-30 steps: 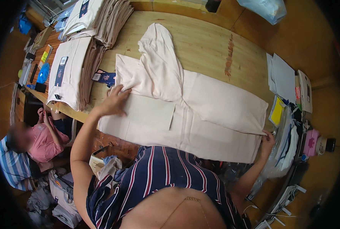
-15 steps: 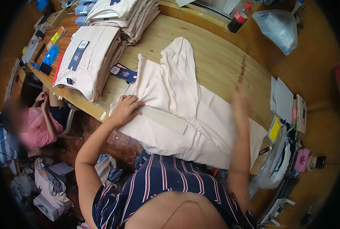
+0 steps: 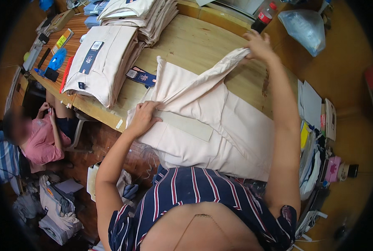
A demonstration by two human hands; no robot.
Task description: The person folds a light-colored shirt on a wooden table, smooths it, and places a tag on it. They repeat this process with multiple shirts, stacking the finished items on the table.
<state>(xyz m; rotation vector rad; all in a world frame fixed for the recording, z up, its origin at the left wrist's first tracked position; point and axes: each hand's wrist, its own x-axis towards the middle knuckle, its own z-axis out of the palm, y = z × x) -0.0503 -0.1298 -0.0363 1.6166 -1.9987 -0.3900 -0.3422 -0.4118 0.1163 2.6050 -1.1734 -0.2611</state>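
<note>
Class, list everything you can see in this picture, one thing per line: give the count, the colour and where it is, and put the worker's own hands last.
table: one, light wood, across the middle.
garment: one, cream, spread on the table in front of the person.
folded garments: two stacks, cream, on the table's left and upper left.
card tag: one, dark blue, between the stack and the spread garment.
bottle: one, dark with red cap, far edge of the table.
plastic bag: one, clear bluish, upper right.
seated person: one, pink shirt, lower left beside the table.
left hand: pressing flat on the garment.
right hand: gripping the garment's far end.
</note>
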